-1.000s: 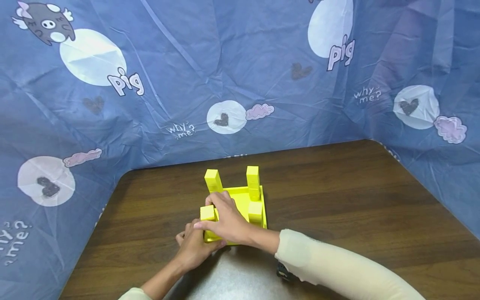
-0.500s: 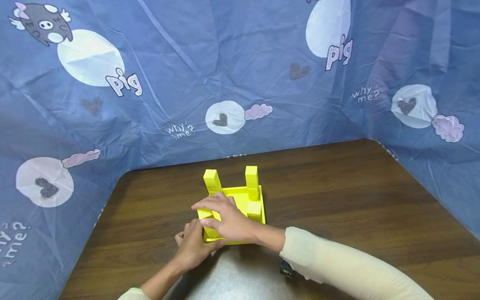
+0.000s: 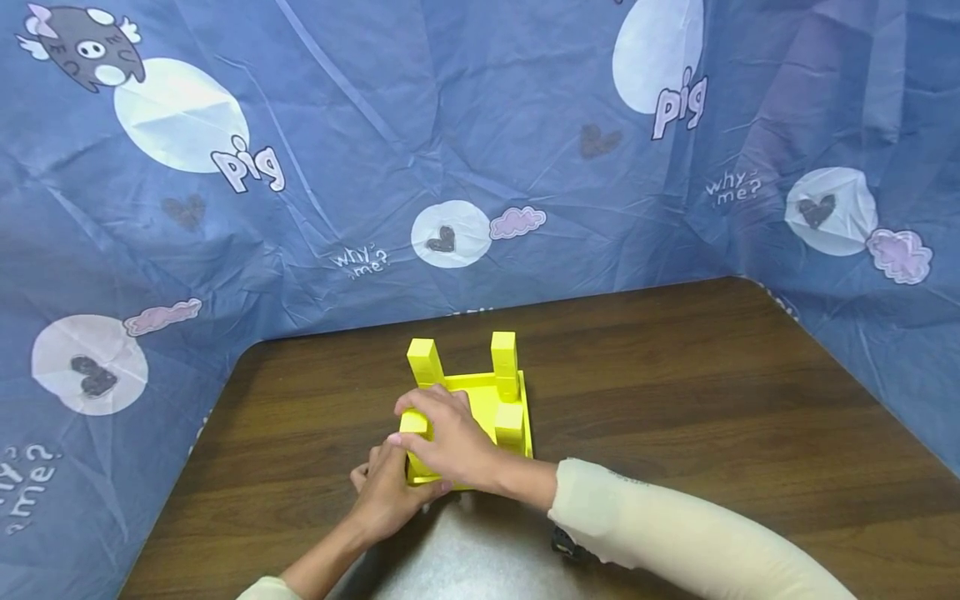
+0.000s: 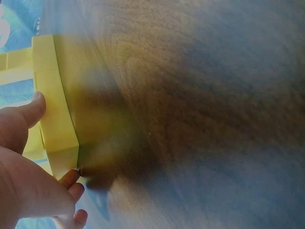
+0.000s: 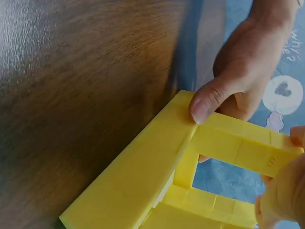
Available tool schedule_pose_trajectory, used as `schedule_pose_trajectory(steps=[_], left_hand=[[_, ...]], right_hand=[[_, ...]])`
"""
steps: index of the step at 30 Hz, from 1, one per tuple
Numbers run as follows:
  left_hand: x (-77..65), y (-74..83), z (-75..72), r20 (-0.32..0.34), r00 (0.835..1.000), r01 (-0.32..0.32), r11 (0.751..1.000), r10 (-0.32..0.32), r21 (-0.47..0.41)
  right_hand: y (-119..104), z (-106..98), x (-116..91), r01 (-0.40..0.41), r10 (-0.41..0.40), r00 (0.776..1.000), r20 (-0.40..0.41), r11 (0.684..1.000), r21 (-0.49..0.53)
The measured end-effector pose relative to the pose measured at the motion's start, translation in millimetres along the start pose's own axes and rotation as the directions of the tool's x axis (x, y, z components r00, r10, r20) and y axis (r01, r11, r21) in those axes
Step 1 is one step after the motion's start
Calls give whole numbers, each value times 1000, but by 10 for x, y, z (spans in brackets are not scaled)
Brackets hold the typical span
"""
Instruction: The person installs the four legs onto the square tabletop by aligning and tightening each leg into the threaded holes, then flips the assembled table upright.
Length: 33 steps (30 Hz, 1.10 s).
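Note:
A yellow square base with a raised rim point(image 3: 527, 429) lies on the table, several block-like legs standing up from it like an upturned stool. At its near left corner, my left hand point(image 3: 386, 492) holds the base, thumb on the near side and fingers round the outside. My right hand point(image 3: 457, 442) pinches the top of the near left leg point(image 3: 414, 422) between thumb and fingers. In the right wrist view this leg point(image 5: 238, 143) shows seams and a small printed mark. The left thumb point(image 5: 202, 109) presses where leg and base meet. In the left wrist view the base's side wall point(image 4: 55, 105) stands over the wood.
The two far legs point(image 3: 424, 360) and the near right leg point(image 3: 510, 421) stand untouched. Brown wooden table point(image 3: 675, 375) surrounds the piece, and a blue printed cloth point(image 3: 337, 167) hangs behind and at the sides. A pale grey surface point(image 3: 480, 550) lies at the front.
Half a second ago my right fingers were stretched over the top of the near left leg. Now they are round it again, as a second ago. The left hand has stayed at the corner.

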<state>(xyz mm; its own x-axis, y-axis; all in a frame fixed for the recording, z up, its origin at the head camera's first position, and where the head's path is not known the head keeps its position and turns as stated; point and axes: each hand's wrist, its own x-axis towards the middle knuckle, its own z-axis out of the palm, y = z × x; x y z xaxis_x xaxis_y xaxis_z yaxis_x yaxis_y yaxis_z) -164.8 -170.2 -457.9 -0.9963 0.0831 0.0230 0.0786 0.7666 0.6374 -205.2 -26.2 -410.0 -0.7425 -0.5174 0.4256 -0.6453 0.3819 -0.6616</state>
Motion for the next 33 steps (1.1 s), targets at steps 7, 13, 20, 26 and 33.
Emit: schedule_pose_trajectory(steps=[7,13,20,26,33], left_hand=[[14,-12,-6,-5,1000,-9,1000,9,5],[10,-11,1,-18,1000,-3,999,4,41],[5,-4,-1,-3,1000,3,1000,-3,18],[2,-5,-1,-22,1000,-1,1000,1,12],[-3,-6,19,-38,999,-6,999,8,54]], right_hand=[[-21,52,19,79,-86,996,-40,986,-147],[-67,-35,0,52,-42,996,75,989,-137],[-92,-199,-81,30,-19,985,169,998,-61],[-68,-222,-84,-8,13,984,180,1000,-29],[-23,-176,-31,-73,72,989,131,997,4]])
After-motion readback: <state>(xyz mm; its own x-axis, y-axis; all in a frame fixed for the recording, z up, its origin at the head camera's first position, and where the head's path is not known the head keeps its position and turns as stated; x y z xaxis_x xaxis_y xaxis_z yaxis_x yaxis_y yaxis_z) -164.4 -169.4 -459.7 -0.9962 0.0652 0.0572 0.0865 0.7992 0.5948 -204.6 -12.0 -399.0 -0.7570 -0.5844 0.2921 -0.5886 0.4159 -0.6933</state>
